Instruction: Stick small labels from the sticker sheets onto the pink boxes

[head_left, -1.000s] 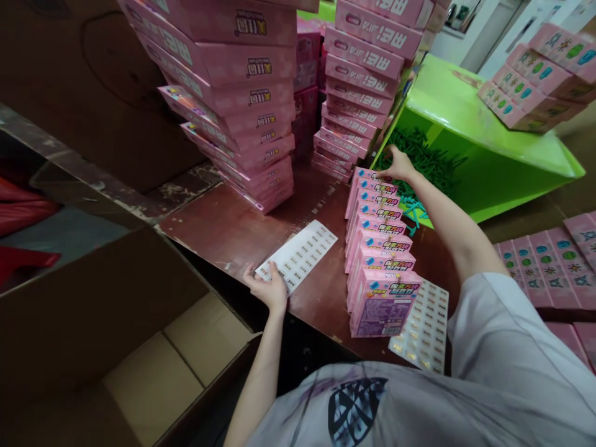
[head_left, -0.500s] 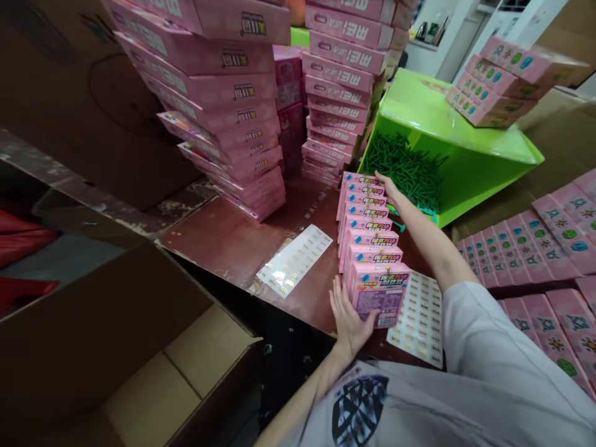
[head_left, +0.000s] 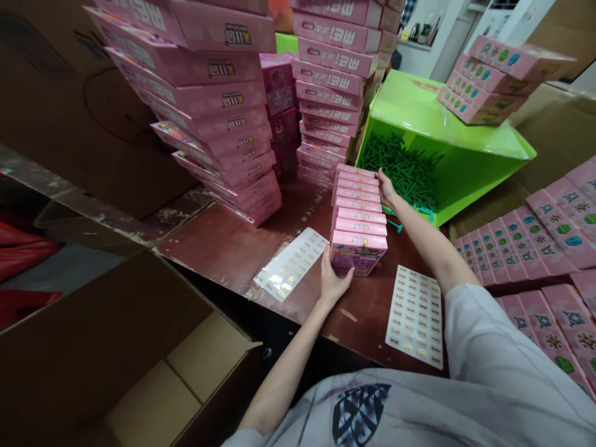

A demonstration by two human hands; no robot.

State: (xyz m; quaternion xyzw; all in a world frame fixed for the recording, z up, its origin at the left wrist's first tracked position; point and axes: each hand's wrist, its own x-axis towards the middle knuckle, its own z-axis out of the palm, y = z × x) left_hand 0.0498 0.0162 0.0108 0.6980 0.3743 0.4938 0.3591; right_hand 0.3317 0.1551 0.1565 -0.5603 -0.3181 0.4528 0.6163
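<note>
A row of several pink boxes [head_left: 358,217] stands upright on the dark red table [head_left: 233,248], pressed close together. My left hand [head_left: 335,282] grips the near end, its thumb across the front box's printed face and its fingers along the left side. At the far right end, my right hand [head_left: 385,187] is wrapped round the back box, its fingers partly hidden. To the left of the row lies a white sticker sheet [head_left: 293,262] with gold labels. Another sticker sheet [head_left: 415,313] rests to the right, beside my right forearm.
Tall stacks of pink boxes [head_left: 233,99] rise behind on the left. A tipped green bin [head_left: 479,174] of dark green sticks stands at back right, with pink boxes [head_left: 503,77] on top. More boxes [head_left: 549,248] fill the right; an open cardboard box [head_left: 181,379] sits lower left.
The row has tipped upright and drawn together, showing the boxes' narrow top sides. My left hand has pushed its near end away from me, off the right sticker sheet.
</note>
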